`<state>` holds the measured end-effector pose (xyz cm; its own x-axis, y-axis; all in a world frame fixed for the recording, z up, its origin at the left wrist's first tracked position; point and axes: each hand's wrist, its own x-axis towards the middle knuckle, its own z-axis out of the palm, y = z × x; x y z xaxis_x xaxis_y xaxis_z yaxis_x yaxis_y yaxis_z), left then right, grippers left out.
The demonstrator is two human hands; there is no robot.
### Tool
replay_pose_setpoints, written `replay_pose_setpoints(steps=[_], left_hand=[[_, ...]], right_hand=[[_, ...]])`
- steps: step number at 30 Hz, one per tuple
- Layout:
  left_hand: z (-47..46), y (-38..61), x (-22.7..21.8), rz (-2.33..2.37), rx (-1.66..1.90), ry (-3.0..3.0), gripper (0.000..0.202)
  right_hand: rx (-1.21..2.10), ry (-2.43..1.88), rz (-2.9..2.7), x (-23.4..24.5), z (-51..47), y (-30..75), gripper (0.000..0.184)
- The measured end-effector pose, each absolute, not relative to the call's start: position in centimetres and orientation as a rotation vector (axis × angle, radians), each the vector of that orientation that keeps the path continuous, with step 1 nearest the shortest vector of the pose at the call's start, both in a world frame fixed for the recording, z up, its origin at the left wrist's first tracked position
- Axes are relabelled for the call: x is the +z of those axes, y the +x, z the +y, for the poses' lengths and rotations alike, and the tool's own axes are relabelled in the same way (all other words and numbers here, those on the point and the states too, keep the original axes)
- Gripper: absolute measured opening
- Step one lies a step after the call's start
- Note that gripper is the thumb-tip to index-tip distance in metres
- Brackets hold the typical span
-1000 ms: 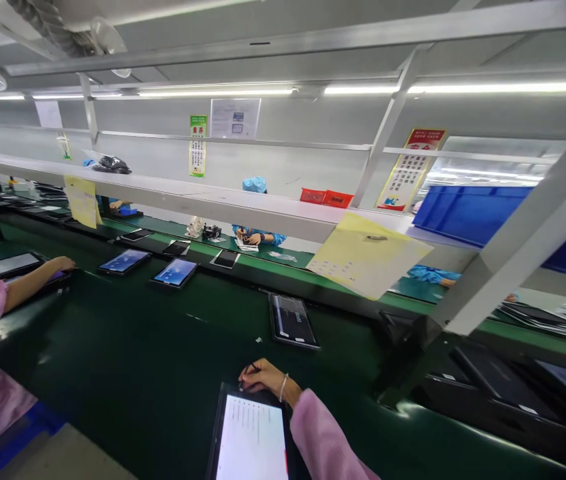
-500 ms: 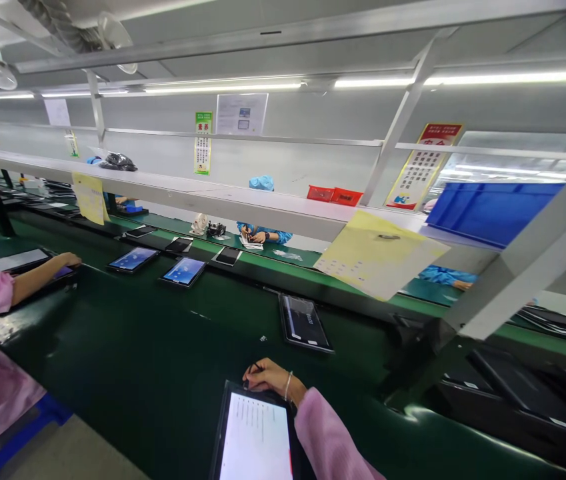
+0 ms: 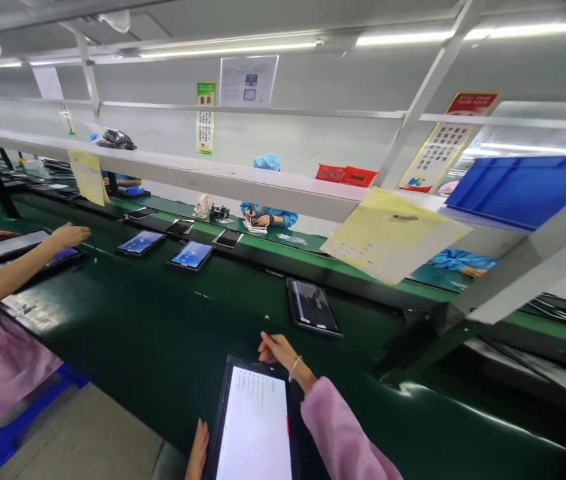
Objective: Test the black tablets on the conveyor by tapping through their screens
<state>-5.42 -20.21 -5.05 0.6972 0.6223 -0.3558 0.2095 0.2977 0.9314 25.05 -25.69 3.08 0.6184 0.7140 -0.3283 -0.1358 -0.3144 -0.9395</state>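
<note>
Two hands [image 3: 279, 351], one near tablet [image 3: 255, 423], left grip [image 3: 199, 445] unclenched, right grip [image 3: 277, 350] curled, contents unclear

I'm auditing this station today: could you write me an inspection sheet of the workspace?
Surface: green bench top, glossy with reflections.
Job's things: white-screened tablet near both hands; darker tablet beyond it.
Clutter: small pale scrap left of the darker tablet.
Grips: left hand by the white-screened tablet's left edge; right hand at its far edge, hold unclear.
Cables: nothing clearly seen.
Surroundings: shelf, hanging yellow sheet, co-workers.
</note>
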Motion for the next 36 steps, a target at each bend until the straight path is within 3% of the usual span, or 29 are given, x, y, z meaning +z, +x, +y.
replay_pose_setpoints(steps=[3, 7, 10, 14, 22, 31, 36], left_hand=[[-19.8, -4.3, -4.0, 0.726, 0.412, 1.258, 0.088], [-18.6, -2.4, -2.4, 0.645, 0.356, 1.288, 0.105], [-17.9, -2.4, -2.4, 0.617, 0.312, 1.273, 0.095], [-17.9, -3.0, -2.9, 0.655, 0.314, 1.182, 0.076], [-19.5, -2.4, -4.6, 0.638, 0.556, 1.326, 0.077], [-21.8, -1.1, -3.6, 0.788, 0.402, 2.268, 0.075], [-28.6, 1.8, -2.0, 0.639, 0.614, 2.716, 0.07]], right_hand=[[0.579, -1.593, -0.351, 3.7, -28.1, 26.0, 0.066], [0.223, -1.468, -0.263, 5.1, -31.6, 26.1, 0.071], [0.126, -1.437, -0.222, 5.2, -33.2, 25.6, 0.067], [0.121, -1.428, -0.191, 3.1, -33.4, 25.0, 0.068], [0.213, -1.493, -0.21, -1.1, -32.3, 24.1, 0.073], [0.228, -1.526, -0.206, -1.6, -32.2, 24.4, 0.076], [0.204, -1.55, -0.225, -1.7, -32.4, 24.2, 0.076]])
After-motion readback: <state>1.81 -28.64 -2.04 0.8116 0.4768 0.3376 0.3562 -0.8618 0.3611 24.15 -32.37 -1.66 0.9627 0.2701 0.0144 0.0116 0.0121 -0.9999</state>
